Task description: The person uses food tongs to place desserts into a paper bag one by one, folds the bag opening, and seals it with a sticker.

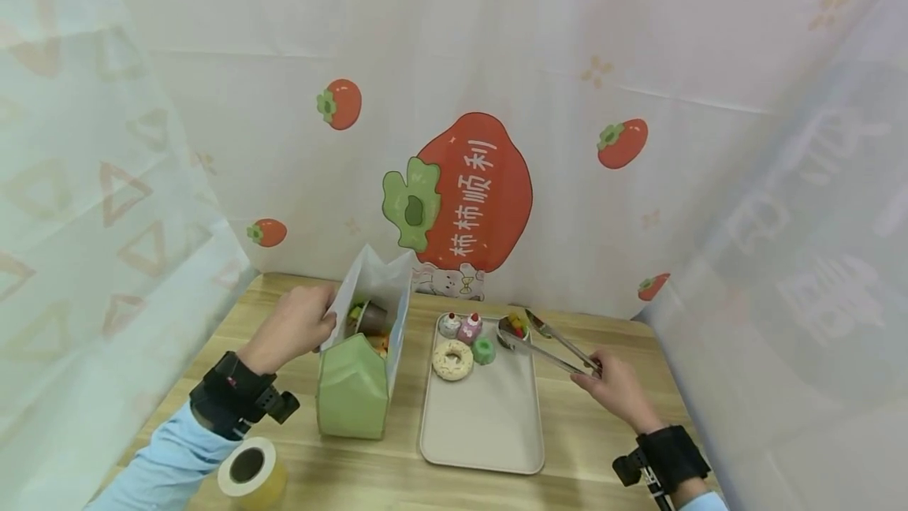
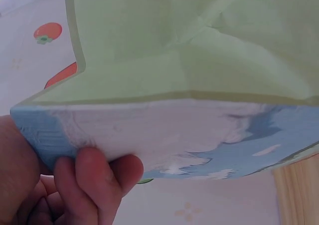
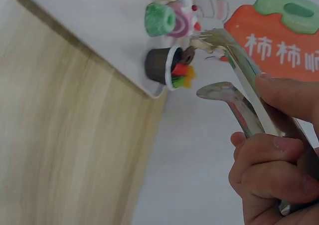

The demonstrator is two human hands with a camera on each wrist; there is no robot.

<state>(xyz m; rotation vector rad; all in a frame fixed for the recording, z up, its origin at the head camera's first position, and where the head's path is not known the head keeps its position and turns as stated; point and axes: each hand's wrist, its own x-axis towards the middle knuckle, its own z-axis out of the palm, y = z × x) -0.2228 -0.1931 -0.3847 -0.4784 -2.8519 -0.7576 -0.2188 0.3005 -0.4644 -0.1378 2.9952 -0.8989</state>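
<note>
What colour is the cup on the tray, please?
The cup is dark brown with a white rim; best view: right wrist.

Bag point(image 1: 352, 394) left of tray point(image 1: 484, 424), cup point(image 3: 158, 66) on tray

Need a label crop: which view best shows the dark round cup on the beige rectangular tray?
Right wrist: the dark round cup shows close and unobstructed, colourful topping clear. Head: small, partly behind the silver metal tongs. Left wrist: not in view.

Green-sided bag point(image 1: 353, 389) upright, mouth open, gripped by left hand point(image 1: 298, 318); metal tongs point(image 1: 552, 357) spread in right hand point(image 1: 613, 389), dark cup point(image 3: 158, 65) beyond.
</note>
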